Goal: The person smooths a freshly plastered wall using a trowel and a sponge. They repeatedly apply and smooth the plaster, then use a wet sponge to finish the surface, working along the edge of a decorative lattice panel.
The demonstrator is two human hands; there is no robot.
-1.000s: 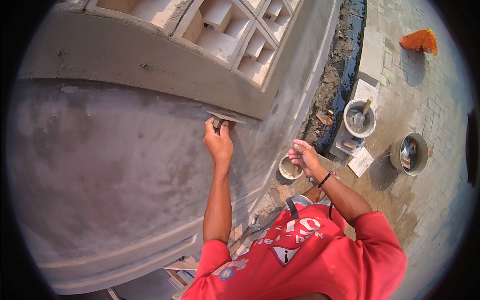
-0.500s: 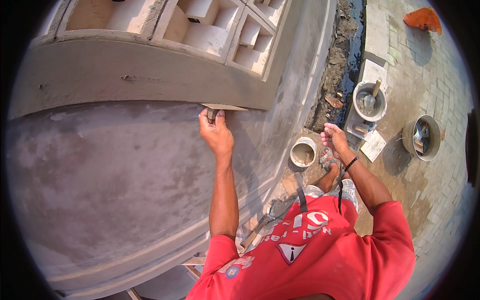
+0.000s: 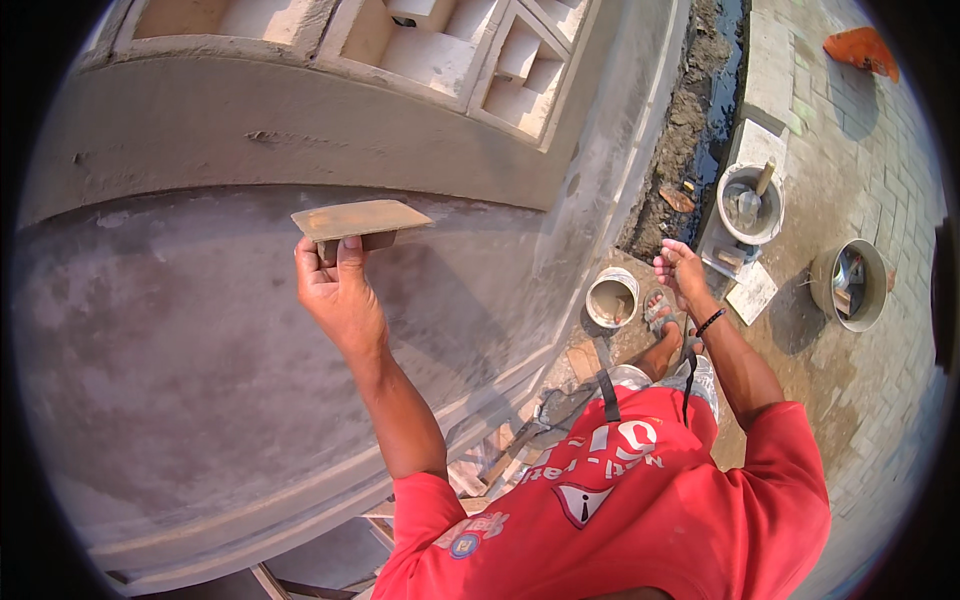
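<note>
My left hand [image 3: 340,295] is closed on the handle of a plastering float [image 3: 362,218]. The float's flat, tan rectangular plate faces up toward the raised band, and its handle block shows below between thumb and fingers. Behind it is the grey plastered wall [image 3: 220,300], damp and blotchy, just below the smooth raised band [image 3: 200,130]. Whether the plate touches the wall, I cannot tell. My right hand [image 3: 680,272] hangs out to the right above my feet, loosely curled with the fingers partly apart and nothing visible in it.
Square openwork blocks [image 3: 420,50] sit above the band. By my feet stands a white bucket [image 3: 612,300]. Farther right are a mortar bucket [image 3: 735,232] holding a trowel [image 3: 750,205] and a bucket of tools [image 3: 870,310]. A wet ditch [image 3: 690,130] runs beside the paving [image 3: 850,180].
My left hand has carried the float leftward along the wall, away from the band's right end, and tipped it so more of its plate shows. My right hand has shifted slightly.
</note>
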